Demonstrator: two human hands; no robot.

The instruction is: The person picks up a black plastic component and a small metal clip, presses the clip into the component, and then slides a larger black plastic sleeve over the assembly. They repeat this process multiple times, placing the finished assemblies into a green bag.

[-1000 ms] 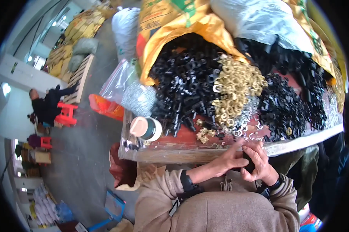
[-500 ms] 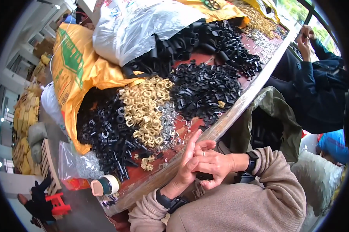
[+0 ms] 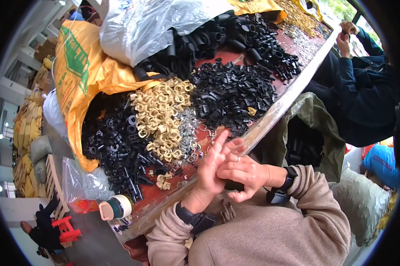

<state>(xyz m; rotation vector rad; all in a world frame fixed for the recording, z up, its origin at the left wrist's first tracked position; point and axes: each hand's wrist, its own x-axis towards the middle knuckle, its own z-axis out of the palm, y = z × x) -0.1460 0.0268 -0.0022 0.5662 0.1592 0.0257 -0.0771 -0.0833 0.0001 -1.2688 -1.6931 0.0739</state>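
Observation:
My left hand (image 3: 210, 172) is raised over the table's near edge, its fingers stretched out and apart. Against its palm presses my right hand (image 3: 245, 174), with curled fingers and a ring on one of them. A dark patch shows beneath the right fingers; whether it is a part or a shadow, I cannot tell. Beyond the hands lie a heap of cream plastic rings (image 3: 162, 119), small clear and metal-coloured pieces (image 3: 188, 133), black ring and rod fittings (image 3: 115, 137) and small black clips (image 3: 231, 95).
A lidded bottle (image 3: 115, 207) stands at the table's near left corner. An orange woven sack (image 3: 78, 75) and a white plastic bag (image 3: 138, 33) spill black parts. An open green sack (image 3: 317, 117) hangs right of the table edge (image 3: 293, 95). A co-worker (image 3: 359, 88) sits at right.
Both hands have shifted slightly up and left together, still pressed to each other. The view has moved a little, so the table contents sit further left.

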